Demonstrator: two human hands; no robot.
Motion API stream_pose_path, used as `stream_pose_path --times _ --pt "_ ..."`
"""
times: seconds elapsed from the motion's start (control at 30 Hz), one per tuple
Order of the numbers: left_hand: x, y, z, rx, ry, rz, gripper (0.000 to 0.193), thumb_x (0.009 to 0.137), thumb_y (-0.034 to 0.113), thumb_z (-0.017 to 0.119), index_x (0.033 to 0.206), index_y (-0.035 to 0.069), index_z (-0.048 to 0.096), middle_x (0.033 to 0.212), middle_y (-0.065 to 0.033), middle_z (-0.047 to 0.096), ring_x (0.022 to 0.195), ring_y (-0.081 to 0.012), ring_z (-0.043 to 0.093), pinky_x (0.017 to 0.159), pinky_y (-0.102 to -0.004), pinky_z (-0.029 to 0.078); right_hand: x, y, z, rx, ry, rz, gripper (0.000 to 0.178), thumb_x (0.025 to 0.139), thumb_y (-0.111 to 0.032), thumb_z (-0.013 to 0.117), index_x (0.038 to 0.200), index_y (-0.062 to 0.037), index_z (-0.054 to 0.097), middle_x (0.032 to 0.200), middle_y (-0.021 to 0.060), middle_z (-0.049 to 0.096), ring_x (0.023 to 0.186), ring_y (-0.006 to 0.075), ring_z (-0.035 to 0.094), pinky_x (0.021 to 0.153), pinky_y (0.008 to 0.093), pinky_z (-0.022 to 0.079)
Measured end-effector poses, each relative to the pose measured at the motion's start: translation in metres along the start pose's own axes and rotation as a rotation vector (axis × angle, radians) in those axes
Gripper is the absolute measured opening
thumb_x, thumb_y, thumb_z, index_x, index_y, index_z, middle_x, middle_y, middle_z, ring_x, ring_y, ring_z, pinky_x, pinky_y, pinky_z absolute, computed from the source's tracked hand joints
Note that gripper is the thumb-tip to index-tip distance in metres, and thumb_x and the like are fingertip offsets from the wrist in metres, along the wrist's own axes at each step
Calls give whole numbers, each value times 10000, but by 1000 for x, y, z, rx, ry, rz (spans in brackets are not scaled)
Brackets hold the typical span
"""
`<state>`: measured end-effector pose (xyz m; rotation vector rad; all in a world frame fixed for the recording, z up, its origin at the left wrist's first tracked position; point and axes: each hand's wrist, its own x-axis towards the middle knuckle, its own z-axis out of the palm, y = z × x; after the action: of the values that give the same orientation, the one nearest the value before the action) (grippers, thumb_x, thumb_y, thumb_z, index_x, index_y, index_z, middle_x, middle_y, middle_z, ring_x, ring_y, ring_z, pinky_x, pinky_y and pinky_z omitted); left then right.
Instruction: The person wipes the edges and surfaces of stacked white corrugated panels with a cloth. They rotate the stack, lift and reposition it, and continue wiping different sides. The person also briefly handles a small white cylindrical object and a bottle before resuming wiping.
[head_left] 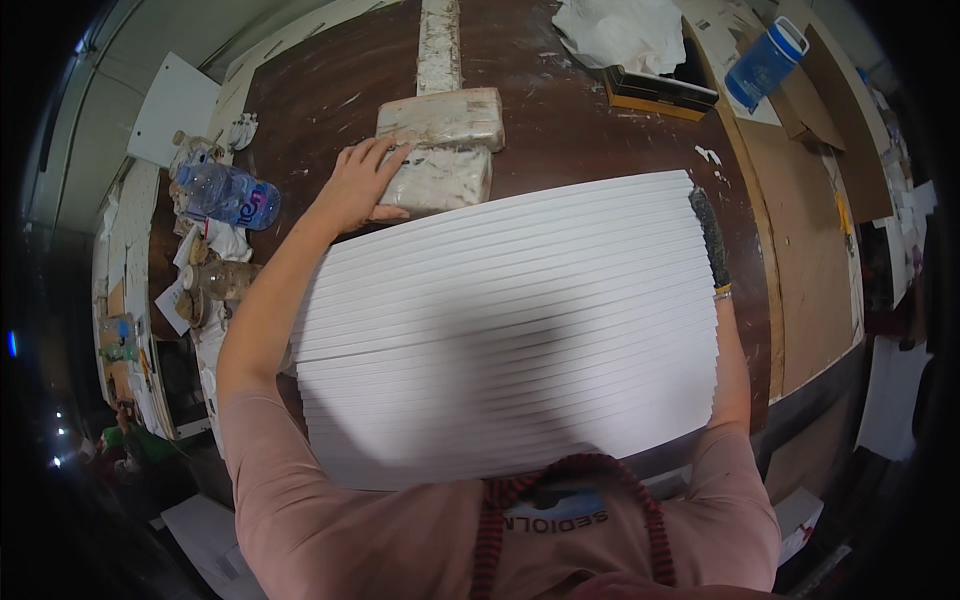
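Note:
In front of me a broad fanned stack of white paper sheets point(500, 320) lies with its edges stepped in many lines. My left hand point(365, 187) is closed on the left end of a tape-wrapped block point(440, 182), fingers over its far side and thumb at its near side. Just beyond it sits a second wrapped block point(445, 115). Along the right edge of the stack is my right hand point(710, 240) in a dark glove. The sheets hide most of its fingers, so its grip does not show.
A taped strip point(438, 45) runs away from the blocks on the dark brown tabletop point(330, 85). Plastic bottles point(228, 195) crowd the left. A dark box point(665, 92) with crumpled white plastic point(625, 35) and a blue bottle point(765, 65) stand at the far right.

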<state>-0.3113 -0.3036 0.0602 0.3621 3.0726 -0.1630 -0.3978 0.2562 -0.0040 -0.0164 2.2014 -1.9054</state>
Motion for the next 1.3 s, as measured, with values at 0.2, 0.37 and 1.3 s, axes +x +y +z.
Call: stream_pose_path --times 0.2,0.37,1.3 --pt "24 5 16 -293 84 -104 766 868 429 716 1488 75 439 1485 -191 454 1361 -380 411 1148 -467 313 -1 4 0 -15 -11 6 514 1071 -307 435 1484 -1 444 1488 110 509 1365 199 474 1162 340 330" --pt "-80 -21 -6 -596 458 -332 460 957 199 632 1384 39 572 1376 -171 589 1324 -306 506 1125 -380 364 2 2 -1 -24 -19 1 512 1072 -302 433 1487 -2 441 1491 110 507 1368 198 472 1164 339 329" --pt "-180 7 59 -1705 441 -941 635 1052 302 529 1574 33 288 1504 -95 461 1341 -189 458 1117 -313 353 69 -1 22 -114 -62 -8 506 1075 -276 427 1501 -3 423 1508 112 492 1382 194 461 1173 333 323"
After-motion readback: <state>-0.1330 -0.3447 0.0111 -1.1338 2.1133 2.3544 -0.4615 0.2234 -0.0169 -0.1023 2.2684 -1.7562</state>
